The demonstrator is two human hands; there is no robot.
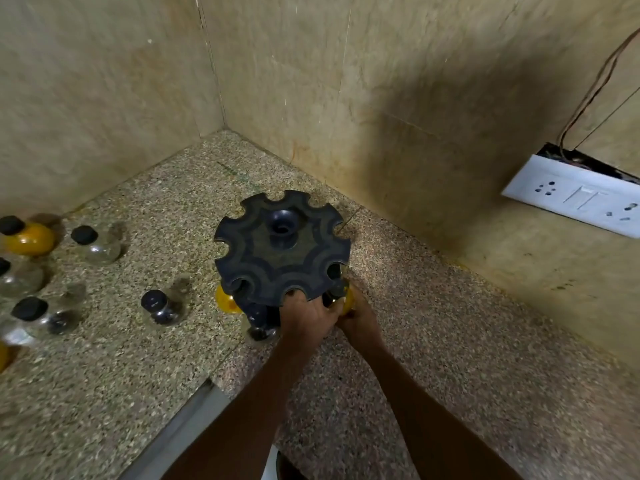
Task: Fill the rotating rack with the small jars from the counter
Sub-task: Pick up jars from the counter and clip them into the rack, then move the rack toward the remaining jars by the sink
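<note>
Spare small jars [97, 245] wait on the counter [450, 341] at left; beside the black rotating rack [282, 245], the left hand [308, 318] steadies its rim while the right hand [360, 318] pinches a yellow jar [347, 299] under a notch; a turning rack could knock it loose

you face a corner of beige tiled walls [398, 81] above a speckled stone surface [450, 341]; a white socket plate [575, 199] hangs loose, wires [588, 95] exposed.

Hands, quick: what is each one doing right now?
Left hand: grips the near edge of the rotating rack.
Right hand: holds a yellow jar at the rack's lower tier.
</note>
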